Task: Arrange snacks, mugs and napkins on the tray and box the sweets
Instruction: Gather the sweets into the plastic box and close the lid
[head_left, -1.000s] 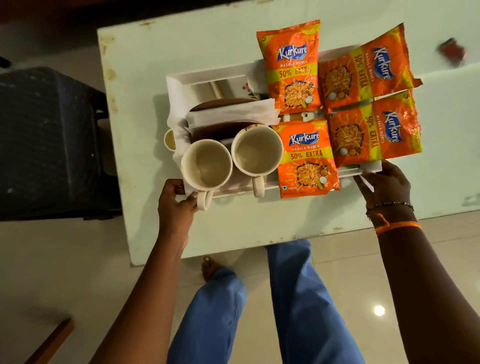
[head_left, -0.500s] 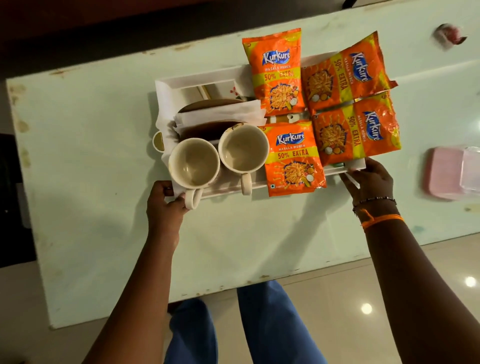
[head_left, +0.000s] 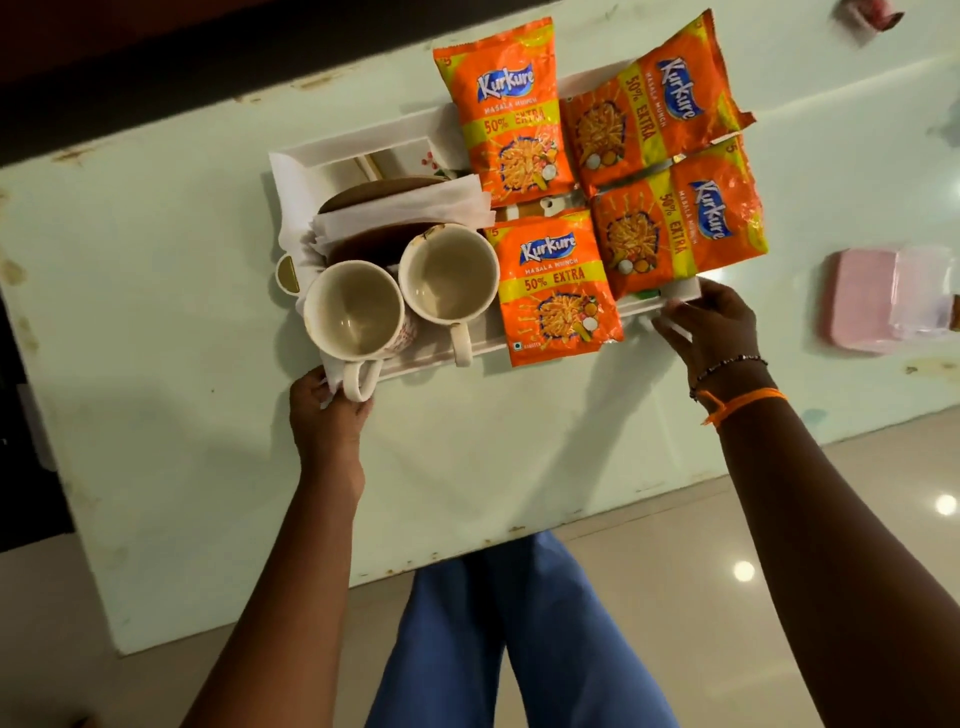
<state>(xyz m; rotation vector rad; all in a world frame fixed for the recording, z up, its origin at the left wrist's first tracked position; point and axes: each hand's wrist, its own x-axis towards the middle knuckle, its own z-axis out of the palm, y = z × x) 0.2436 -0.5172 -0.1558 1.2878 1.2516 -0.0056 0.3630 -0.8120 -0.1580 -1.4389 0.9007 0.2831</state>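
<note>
A white tray (head_left: 358, 148) lies on the pale green table (head_left: 156, 312). Several orange snack packets (head_left: 558, 291) cover its right half, overhanging the edges. Two cream mugs, one on the left (head_left: 353, 312) and one beside it (head_left: 448, 273), stand at its near left, in front of a brown plate (head_left: 374, 244) with white napkins (head_left: 405, 208) laid across it. My left hand (head_left: 327, 410) grips the tray's near left corner under the left mug's handle. My right hand (head_left: 709, 325) holds the tray's near right corner.
A pink lidded box (head_left: 878, 299) lies on the table to the right of the tray. A small red wrapped item (head_left: 870, 10) is at the far right corner. My blue trouser legs (head_left: 519, 623) stand at the table's near edge over a glossy tiled floor.
The view has shifted left to right along the table, and the pink box has come into sight. Both hands keep their grip on the tray's near corners.
</note>
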